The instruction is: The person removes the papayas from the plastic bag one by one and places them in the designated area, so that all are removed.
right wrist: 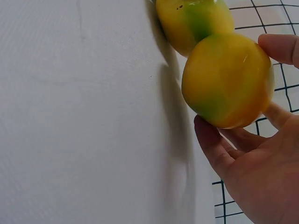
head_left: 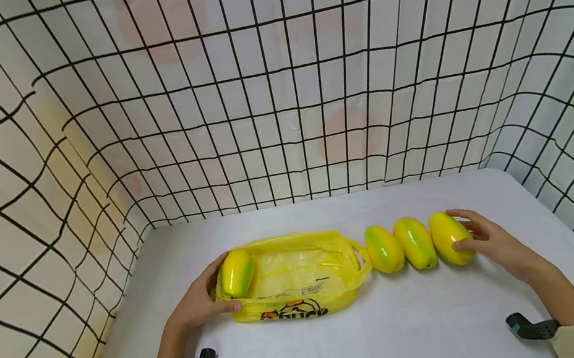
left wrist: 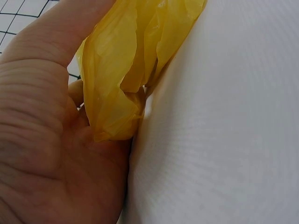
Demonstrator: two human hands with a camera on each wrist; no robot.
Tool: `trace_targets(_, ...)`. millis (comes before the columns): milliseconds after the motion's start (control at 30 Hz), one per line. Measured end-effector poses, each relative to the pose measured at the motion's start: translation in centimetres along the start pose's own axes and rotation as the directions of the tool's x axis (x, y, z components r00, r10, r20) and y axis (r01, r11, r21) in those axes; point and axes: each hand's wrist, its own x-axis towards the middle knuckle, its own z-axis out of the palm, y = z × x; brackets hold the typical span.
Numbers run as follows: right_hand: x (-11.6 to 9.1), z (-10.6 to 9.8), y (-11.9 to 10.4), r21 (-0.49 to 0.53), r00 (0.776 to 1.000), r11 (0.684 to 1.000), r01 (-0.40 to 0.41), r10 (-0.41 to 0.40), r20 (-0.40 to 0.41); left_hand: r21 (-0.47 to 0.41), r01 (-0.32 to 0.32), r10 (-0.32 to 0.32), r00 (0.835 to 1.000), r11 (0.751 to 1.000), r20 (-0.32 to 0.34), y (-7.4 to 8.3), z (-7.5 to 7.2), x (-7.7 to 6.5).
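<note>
Left hand pinches the near-left edge of the yellow bag on the bench, a mango beside its fingers. Right hand cups the rightmost mango of a row of three just right of the bag, long axes pointing away; glossy yellow-green skin.

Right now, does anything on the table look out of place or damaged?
Nothing looks damaged or spilled. One mango lies on the flat yellow bag, not inside it, apart from the three mangoes in a row.
</note>
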Motion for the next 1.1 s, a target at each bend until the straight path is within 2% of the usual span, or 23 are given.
trace_targets(433,0.1,0.2,0.9,-0.051,0.998,0.998,-0.047,0.049,0.039,-0.001,0.004,-0.004,1.000,1.000,0.004,-0.1,0.0,0.1)
trace_targets(1100,0.1,0.2,0.9,-0.041,0.998,0.999,-0.021,0.023,0.050,0.003,0.013,-0.013,1.000,1.000,-0.001,0.0,0.1,0.1)
